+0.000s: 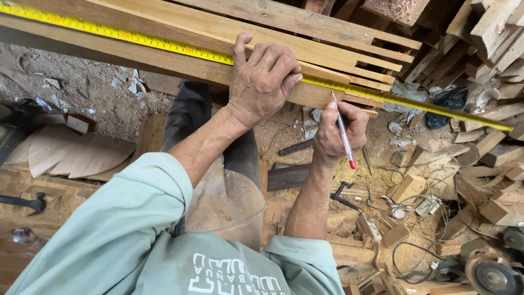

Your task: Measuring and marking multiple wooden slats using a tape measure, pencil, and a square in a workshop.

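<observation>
1. Tape measure, long and yellow, lies flat along the top of the wooden boards. It runs out far to both sides of the left hand.
2. Left hand lies palm down on the tape and the boards. Its fingers are spread and bent a little, not closed around anything. It looks like it presses down so the tape stays in place.
3. Right hand is just beside the left hand, a bit lower. It is curled shut around a pen with a red end. The pen tip points up at the edge of the boards, right under the tape. Held that way, the tip looks ready to make a mark by the tape's numbers.
4. Boards are stacked on each other, so they make a flat place for the tape to rest on.
5. Below both hands is the floor, covered in sawdust, wood scraps and wires.
6. Far out past the left arm, a black hammer lies near some curved wood pieces.
</observation>
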